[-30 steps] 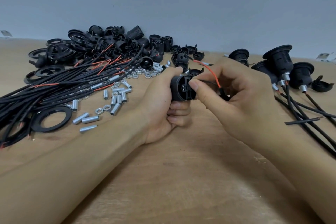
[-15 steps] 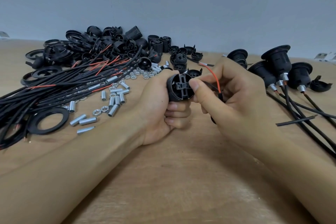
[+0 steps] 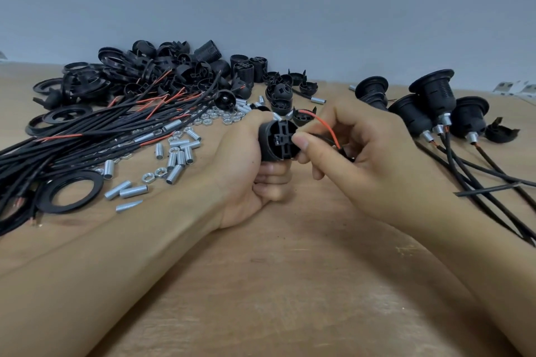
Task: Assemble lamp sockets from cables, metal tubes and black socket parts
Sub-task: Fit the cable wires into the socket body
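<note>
Left hand [image 3: 246, 171] grips socket [image 3: 277, 140], right hand [image 3: 356, 153] pinches red wire [image 3: 327, 127] w/ thumb at terminal. Risk: wire slips out or bends if socket twists.

This looks like a small assembly workshop: a bare wooden desk [image 3: 290, 284] against a plain grey wall [image 3: 290, 3]. Left of the hands lie bulk heaps of black socket parts [image 3: 162, 72], bundled cables [image 3: 87, 142] and loose metal tubes [image 3: 177, 153]. To their right stand finished sockets [image 3: 435, 95], batch-work style.
</note>
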A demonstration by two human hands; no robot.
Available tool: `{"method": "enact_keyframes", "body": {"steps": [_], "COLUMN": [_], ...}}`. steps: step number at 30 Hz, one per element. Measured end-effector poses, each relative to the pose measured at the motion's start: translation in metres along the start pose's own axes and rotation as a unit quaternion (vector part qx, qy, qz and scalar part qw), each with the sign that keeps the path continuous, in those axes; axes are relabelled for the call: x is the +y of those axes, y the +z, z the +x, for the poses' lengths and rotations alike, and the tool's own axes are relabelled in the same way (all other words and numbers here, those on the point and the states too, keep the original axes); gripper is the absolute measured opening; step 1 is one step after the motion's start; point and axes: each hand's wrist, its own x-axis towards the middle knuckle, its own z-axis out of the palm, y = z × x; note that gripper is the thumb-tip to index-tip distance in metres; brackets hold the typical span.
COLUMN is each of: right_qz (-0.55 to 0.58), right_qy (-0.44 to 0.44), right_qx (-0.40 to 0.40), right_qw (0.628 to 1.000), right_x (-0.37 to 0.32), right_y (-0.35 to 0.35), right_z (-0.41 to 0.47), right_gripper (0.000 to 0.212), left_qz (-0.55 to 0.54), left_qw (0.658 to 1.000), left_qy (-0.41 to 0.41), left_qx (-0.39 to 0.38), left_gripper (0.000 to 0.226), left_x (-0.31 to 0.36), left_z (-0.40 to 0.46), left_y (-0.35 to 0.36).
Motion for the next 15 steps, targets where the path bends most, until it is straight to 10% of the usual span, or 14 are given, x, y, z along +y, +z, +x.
{"method": "enact_keyframes", "body": {"steps": [15], "right_qz": [-0.024], "right_qy": [-0.018], "right_qx": [0.066], "right_qw": [0.997], "right_x": [-0.0031], "right_y": [0.0024], "right_z": [0.0000], "right_gripper": [0.027], "left_qz": [-0.026], "left_qw": [0.999], "left_qy": [-0.029], "left_qx": [0.008], "left_gripper": [0.056], "left_x": [0.0000], "left_z": [0.0047], "left_y": [-0.0028]}}
